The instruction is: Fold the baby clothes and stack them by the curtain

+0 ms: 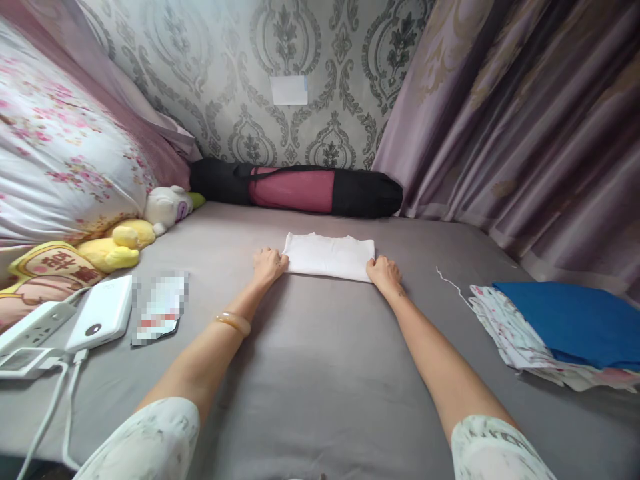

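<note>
A white folded cloth point(330, 257) is stretched between my two hands over the grey sheet, its long side running left to right. My left hand point(271, 265) grips its left end with the fingers curled in. At the opposite end, my right hand point(384, 272) pinches the near right corner. The cloth's upper edge is slightly uneven. Both arms reach forward, and a pale bangle point(233, 324) circles my left wrist. The fingertips are partly hidden behind the hands and the cloth.
To the right lies a stack of folded fabric point(510, 333) topped by a blue cloth point(575, 320). A power bank point(101, 313), power strip point(35, 327) and plush toys point(125, 243) are at left. A black and red long bag point(295, 189) lies along the wall.
</note>
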`<move>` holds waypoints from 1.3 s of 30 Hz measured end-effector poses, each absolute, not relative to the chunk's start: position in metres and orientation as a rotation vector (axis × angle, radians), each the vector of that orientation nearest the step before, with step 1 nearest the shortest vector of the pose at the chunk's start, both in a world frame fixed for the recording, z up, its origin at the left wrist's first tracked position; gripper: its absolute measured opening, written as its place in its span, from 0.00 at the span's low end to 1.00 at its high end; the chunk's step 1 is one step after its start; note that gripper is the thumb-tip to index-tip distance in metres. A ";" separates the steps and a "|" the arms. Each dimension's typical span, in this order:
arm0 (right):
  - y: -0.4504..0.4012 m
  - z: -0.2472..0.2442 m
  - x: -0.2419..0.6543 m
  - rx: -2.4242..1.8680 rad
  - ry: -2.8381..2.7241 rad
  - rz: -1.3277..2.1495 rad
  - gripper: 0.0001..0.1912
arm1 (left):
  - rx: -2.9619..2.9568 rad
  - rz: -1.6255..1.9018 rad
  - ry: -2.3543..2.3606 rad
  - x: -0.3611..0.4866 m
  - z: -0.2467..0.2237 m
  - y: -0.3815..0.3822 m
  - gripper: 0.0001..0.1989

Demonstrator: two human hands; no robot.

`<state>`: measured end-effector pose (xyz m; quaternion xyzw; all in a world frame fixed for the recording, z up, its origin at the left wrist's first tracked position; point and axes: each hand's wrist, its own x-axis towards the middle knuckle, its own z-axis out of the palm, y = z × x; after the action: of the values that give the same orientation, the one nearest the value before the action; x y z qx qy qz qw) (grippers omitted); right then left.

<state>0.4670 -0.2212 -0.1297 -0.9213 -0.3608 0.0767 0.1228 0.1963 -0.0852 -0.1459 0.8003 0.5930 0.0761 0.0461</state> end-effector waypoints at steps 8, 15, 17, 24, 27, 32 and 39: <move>-0.204 -0.123 0.448 -2.523 -1.426 -0.161 0.22 | 2.655 0.485 1.733 0.220 -0.126 -0.093 0.15; -0.168 -0.136 0.406 -2.142 -2.060 0.144 0.29 | 2.863 0.423 1.037 0.280 -0.150 -0.097 0.17; -0.163 -0.140 0.407 -2.157 -2.078 0.234 0.30 | 2.837 0.360 1.088 0.286 -0.159 -0.093 0.19; -0.158 -0.143 0.422 -2.162 -2.107 0.302 0.32 | 2.716 0.177 1.261 0.281 -0.166 -0.078 0.28; -0.159 -0.145 0.427 -2.193 -2.061 0.268 0.31 | 2.700 0.196 1.325 0.278 -0.163 -0.074 0.30; -0.165 -0.149 0.439 -2.249 -1.968 0.218 0.31 | 2.723 0.252 1.352 0.272 -0.161 -0.071 0.31; -0.182 -0.153 0.464 -2.346 -1.861 0.153 0.34 | 2.690 0.245 1.380 0.259 -0.163 -0.065 0.29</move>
<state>0.4640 -0.1819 -0.1527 -0.7803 -0.6192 0.0510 0.0715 0.2586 -0.0652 -0.1628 0.8855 0.4543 0.0807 0.0541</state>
